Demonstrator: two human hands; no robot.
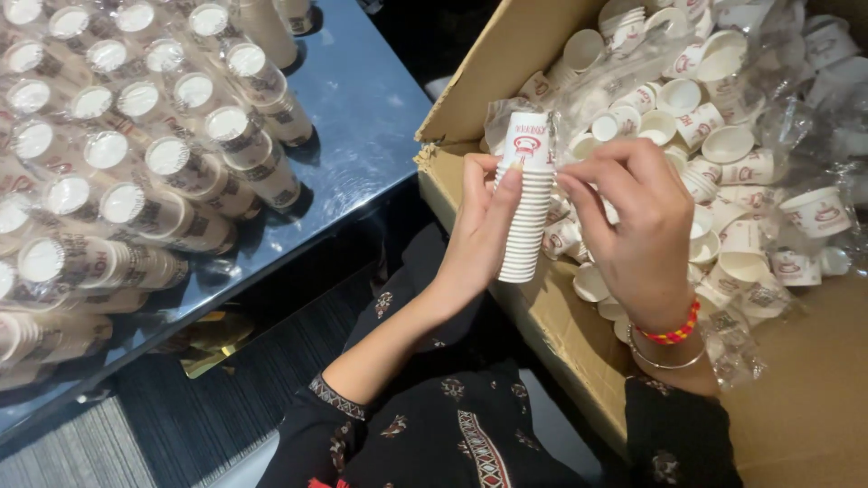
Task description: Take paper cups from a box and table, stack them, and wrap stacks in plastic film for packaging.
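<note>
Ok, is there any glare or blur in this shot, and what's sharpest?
Head view: glare streaks the shiny table and the plastic wrap; the cup stack between left hand and right hand is sharpest, and the floor is dark.

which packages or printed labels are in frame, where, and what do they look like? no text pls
Cardboard box: right side, open, brown, flap raised, full of loose cups.
Clear plastic wrap: crumpled among the cups in the box.
Stack of paper cups: centre, held by left hand and right hand; white, red printed emblem on the top cup.
Wrapped cup stacks: left, lying on the shiny table; tan with dark print, white bases.
</note>
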